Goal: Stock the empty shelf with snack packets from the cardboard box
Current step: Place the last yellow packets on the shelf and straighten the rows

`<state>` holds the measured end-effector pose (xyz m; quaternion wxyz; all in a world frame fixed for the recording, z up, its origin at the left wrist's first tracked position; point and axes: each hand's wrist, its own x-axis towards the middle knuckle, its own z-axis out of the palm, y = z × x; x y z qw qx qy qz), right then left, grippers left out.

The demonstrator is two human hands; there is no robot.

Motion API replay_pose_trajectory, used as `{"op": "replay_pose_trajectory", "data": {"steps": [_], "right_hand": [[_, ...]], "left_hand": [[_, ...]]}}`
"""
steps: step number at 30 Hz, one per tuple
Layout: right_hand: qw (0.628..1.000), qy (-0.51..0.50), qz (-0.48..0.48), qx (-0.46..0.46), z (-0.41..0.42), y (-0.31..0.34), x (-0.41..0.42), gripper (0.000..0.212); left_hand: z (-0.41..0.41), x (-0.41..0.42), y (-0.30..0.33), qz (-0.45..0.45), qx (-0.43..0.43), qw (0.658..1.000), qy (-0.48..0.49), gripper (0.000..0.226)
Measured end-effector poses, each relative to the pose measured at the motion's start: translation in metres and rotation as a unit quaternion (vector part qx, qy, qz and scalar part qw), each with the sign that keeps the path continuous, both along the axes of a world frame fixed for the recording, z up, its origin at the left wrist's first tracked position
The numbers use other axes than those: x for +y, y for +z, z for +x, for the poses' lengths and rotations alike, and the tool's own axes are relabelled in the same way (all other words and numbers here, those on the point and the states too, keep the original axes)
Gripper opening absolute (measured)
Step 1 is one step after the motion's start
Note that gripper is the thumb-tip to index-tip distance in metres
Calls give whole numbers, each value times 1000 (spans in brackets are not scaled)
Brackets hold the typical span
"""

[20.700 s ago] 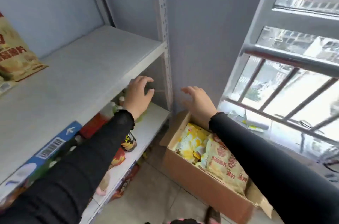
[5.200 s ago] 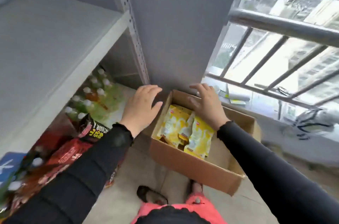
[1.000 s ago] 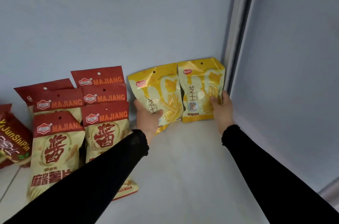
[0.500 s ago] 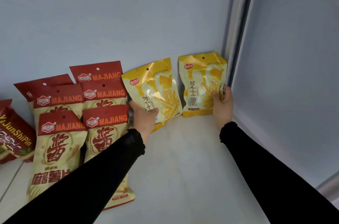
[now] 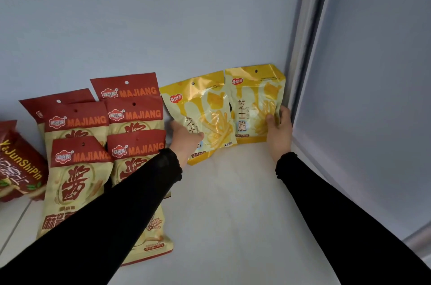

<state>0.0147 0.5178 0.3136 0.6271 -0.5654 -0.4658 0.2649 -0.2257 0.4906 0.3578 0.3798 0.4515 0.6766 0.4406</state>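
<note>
Two yellow snack packets stand against the back wall on the white shelf (image 5: 233,203). My left hand (image 5: 185,141) grips the lower left corner of the left yellow packet (image 5: 205,112), which leans tilted to the left. My right hand (image 5: 279,130) holds the right edge of the right yellow packet (image 5: 253,100), upright in the back right corner. The cardboard box is out of view.
Several red-topped MAJIANG packets (image 5: 133,121) stand in overlapping rows left of the yellow ones. A dark red packet (image 5: 18,165) lies at the far left. The shelf's grey upright post (image 5: 305,35) and side wall bound the right.
Since a second ago both hands have pushed the two yellow packets further back against the wall. The view has shifted slightly. Both grips are unchanged.
</note>
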Motion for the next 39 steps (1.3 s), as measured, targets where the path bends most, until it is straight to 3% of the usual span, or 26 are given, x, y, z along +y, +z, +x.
{"op": "replay_pose_trajectory", "data": {"steps": [5,11,16,21,25,30,34,39], "right_hand": [[1000,7,-8,-10,2,3,1,36],[999,11,-36,2,-1,-1,-1,40],[999,2,-48,12,-2,-1,-4,52],[997,-37,-65,-36,3,0,-18,72],[986,-77,-58,-133,2,3,-59,59],[967,-66,-75,-233,-6,14,-153,41],[942,-111,-105,-298,-18,10,-261,37],[919,-169,-174,-311,-35,-17,-402,38]], "left_hand": [[3,-5,4,6,-15,999,38,57],[8,-16,-12,90,-39,992,83,90],[19,-29,-13,97,50,989,102,107],[24,-47,-9,119,114,984,62,116],[27,-70,-14,163,136,977,-12,111],[23,-116,-13,214,204,935,-197,90],[15,-165,-14,245,300,866,-318,75],[16,-252,-33,277,313,795,-439,48]]}}
